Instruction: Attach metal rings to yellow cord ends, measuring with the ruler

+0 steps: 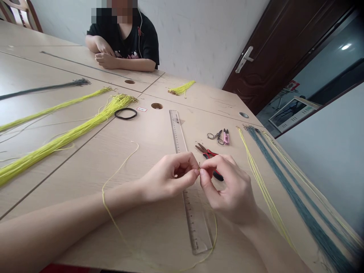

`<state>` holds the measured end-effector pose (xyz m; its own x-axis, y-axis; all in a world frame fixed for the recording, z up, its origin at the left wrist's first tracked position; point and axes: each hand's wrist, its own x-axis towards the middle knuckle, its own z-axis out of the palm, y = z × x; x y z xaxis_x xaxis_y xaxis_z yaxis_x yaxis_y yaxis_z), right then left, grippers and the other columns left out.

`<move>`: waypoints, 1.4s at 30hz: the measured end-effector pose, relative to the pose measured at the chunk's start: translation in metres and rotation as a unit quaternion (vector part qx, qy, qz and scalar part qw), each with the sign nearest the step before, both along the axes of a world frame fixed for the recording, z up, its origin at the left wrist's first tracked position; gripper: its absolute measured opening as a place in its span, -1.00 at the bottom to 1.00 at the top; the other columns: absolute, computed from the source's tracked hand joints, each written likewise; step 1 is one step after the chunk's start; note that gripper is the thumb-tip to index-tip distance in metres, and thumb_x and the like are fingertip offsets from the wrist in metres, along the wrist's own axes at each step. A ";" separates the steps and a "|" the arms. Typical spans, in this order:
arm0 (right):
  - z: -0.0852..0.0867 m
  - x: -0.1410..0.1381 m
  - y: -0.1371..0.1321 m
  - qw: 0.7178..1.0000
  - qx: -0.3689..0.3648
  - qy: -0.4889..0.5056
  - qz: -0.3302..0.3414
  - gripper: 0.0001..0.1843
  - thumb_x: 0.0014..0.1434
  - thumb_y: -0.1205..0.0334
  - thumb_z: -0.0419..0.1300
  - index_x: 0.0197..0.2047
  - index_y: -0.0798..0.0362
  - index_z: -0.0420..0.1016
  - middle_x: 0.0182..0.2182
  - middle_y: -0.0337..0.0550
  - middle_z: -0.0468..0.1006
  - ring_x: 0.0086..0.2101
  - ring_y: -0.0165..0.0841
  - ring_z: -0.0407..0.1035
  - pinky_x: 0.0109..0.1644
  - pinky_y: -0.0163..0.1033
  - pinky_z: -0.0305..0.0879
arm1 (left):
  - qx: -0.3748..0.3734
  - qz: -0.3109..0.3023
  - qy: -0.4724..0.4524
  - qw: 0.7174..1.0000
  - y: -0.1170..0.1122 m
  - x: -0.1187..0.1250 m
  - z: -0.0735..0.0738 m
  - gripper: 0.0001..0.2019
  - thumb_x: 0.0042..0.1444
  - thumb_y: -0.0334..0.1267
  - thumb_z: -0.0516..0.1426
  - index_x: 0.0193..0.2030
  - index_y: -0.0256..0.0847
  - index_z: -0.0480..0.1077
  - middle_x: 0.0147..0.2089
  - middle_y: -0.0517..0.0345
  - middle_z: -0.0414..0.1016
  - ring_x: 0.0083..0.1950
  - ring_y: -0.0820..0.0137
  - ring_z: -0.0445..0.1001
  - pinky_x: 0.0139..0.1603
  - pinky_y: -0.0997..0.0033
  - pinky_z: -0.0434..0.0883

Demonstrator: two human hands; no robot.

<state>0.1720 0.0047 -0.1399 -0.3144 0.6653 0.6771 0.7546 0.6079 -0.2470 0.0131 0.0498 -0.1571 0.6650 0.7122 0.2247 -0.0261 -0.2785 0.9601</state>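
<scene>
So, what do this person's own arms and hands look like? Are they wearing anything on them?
The left hand and right hand are bare, with no gloves, rings or bracelets showing. The left forearm and right forearm show no sleeve, watch or markings. The fingers look slender.

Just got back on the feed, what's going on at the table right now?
The person pinches a small gold-coloured fitting between the fingertips of the left hand and right hand, over a clear plastic ruler. A loose yellow cord lies near the left forearm. Red-handled pliers and pink thread snips lie close by. Another person sits across the table, hands resting together.
</scene>
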 end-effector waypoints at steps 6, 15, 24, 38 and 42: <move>-0.004 0.003 0.003 0.999 -0.005 -0.032 -0.003 -0.90 0.08 0.46 0.08 -0.44 0.12 0.26 -0.57 -0.27 0.33 -0.47 -0.47 0.26 -0.26 -0.27 0.21 | -0.006 0.002 0.030 1.000 0.001 0.001 -0.001 -0.87 0.13 -0.35 0.02 -0.41 -0.33 0.28 -0.56 0.33 0.19 -0.53 0.63 0.11 -0.56 0.65 0.09; -0.007 0.002 0.002 0.999 0.004 -0.035 -0.020 -0.91 0.08 0.44 0.08 -0.43 0.11 0.26 -0.58 -0.28 0.33 -0.46 -0.46 0.27 -0.26 -0.29 0.23 | -0.027 -0.010 0.069 0.997 0.002 0.000 0.000 -0.82 0.17 -0.25 0.00 -0.30 -0.31 0.34 -0.52 0.29 0.20 -0.51 0.57 0.09 -0.54 0.57 0.07; -0.006 0.002 0.004 0.999 0.006 -0.032 -0.031 -0.93 0.08 0.43 0.08 -0.42 0.13 0.29 -0.59 -0.28 0.35 -0.47 -0.46 0.30 -0.25 -0.27 0.24 | -0.019 0.009 0.056 0.998 0.003 0.001 -0.003 -0.81 0.18 -0.24 0.01 -0.35 -0.31 0.32 -0.57 0.34 0.14 -0.54 0.60 0.04 -0.58 0.61 0.03; -0.006 0.001 0.003 0.997 -0.067 0.004 -0.042 -0.94 0.14 0.37 0.05 -0.36 0.10 0.30 -0.56 -0.28 0.41 -0.49 -0.45 0.31 -0.30 -0.27 0.25 | 0.050 0.046 0.082 0.994 0.001 0.000 -0.002 -0.83 0.21 -0.27 -0.02 -0.35 -0.29 0.29 -0.58 0.34 0.18 -0.55 0.61 0.06 -0.58 0.62 0.05; -0.006 0.002 0.001 0.990 -0.128 0.051 -0.044 -0.97 0.15 0.32 0.08 -0.32 0.07 0.34 -0.54 -0.29 0.45 -0.47 -0.44 0.32 -0.34 -0.30 0.26 | 0.066 0.055 0.092 0.992 0.002 0.000 -0.004 -0.82 0.21 -0.25 -0.03 -0.33 -0.28 0.30 -0.56 0.31 0.23 -0.54 0.58 0.09 -0.56 0.59 0.07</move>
<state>0.1743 0.0059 -0.1456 -0.1858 0.8406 0.5087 0.7655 0.4484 -0.4614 0.0131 0.0518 -0.1611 0.6229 0.7555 0.2031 0.1845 -0.3942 0.9003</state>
